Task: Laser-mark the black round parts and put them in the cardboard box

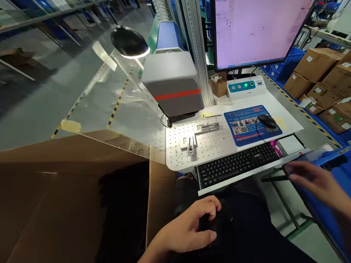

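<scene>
My left hand [192, 226] is above my dark-clothed lap, below the keyboard tray. Its fingers are loosely curled and its thumb stands apart from them, with only dark cloth visible between. Over at the right, my right hand [315, 179] is smeared by motion above the edge of a blue bin [336, 215]. Something dark shows at its fingertips, but I cannot tell whether it is held. Nearest to both hands is a black keyboard [238, 162] on a pull-out tray [253, 170]. On the perforated metal plate [211, 146] sit two small metal fixtures, one upper [208, 126] and one lower [189, 143].
A grey machine head [172, 80] with a red stripe overhangs the plate beside a lit lamp [130, 42]. A monitor [260, 33], control box [246, 87], mouse [267, 121] and blue mat [252, 126] stand right. A large open carton [161, 193] is at left.
</scene>
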`<action>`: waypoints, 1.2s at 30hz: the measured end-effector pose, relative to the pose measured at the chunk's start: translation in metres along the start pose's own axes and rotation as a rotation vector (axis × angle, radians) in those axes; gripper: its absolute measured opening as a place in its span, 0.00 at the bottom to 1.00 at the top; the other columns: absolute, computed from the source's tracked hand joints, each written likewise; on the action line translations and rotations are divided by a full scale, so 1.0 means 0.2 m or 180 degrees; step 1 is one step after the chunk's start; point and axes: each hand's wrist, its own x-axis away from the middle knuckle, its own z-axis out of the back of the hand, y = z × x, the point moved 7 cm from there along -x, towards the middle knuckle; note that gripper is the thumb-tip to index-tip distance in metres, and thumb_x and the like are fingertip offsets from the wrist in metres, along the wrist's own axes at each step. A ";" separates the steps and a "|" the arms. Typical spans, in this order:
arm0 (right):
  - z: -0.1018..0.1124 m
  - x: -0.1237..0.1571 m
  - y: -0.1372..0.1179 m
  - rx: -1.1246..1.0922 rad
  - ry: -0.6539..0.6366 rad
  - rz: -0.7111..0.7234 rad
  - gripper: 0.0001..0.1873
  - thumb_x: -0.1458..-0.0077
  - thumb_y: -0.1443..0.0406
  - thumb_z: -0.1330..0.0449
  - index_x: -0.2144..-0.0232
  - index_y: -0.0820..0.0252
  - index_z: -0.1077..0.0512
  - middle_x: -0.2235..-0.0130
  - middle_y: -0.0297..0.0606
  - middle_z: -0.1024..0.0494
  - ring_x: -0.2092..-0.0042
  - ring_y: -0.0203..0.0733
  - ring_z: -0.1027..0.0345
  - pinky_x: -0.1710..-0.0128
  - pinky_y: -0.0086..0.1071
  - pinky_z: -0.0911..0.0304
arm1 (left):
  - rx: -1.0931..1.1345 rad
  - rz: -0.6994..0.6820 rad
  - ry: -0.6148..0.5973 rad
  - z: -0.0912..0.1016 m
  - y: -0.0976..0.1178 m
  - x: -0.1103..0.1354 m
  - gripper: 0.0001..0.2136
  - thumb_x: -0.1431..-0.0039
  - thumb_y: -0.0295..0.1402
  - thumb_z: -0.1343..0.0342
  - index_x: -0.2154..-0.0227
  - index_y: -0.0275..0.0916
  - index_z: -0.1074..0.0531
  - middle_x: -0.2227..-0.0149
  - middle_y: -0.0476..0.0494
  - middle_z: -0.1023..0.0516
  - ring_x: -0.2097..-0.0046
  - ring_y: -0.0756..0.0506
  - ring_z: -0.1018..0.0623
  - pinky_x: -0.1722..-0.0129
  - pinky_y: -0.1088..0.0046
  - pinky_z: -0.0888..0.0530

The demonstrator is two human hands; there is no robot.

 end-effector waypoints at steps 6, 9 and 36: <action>-1.02 -0.01 -0.64 -0.1230 -0.3226 0.0574 0.38 0.55 0.53 0.26 0.42 0.49 0.27 0.44 0.39 0.23 0.47 0.49 0.26 0.46 0.42 0.31 | -0.0357 -0.0443 -0.0504 -0.08 0.08 0.08 0.13 0.55 0.32 0.40 0.70 0.43 0.40 0.58 0.41 0.28 0.61 0.42 0.30 0.60 0.65 0.31; -1.27 0.05 -0.73 -0.1247 -0.3805 0.0595 0.36 0.56 0.53 0.26 0.44 0.50 0.26 0.49 0.34 0.21 0.50 0.45 0.28 0.47 0.38 0.33 | -0.0248 -0.0480 -0.0342 -0.05 0.03 0.19 0.13 0.56 0.33 0.40 0.70 0.43 0.40 0.57 0.40 0.28 0.58 0.40 0.28 0.55 0.63 0.30; -1.49 -1.22 -0.73 0.0028 0.0106 0.0728 0.35 0.57 0.54 0.30 0.47 0.58 0.28 0.50 0.45 0.22 0.60 0.46 0.28 0.54 0.44 0.31 | 0.3452 -0.0050 0.2247 0.45 -0.94 0.78 0.14 0.45 0.37 0.36 0.60 0.33 0.21 0.61 0.37 0.19 0.61 0.39 0.21 0.58 0.66 0.28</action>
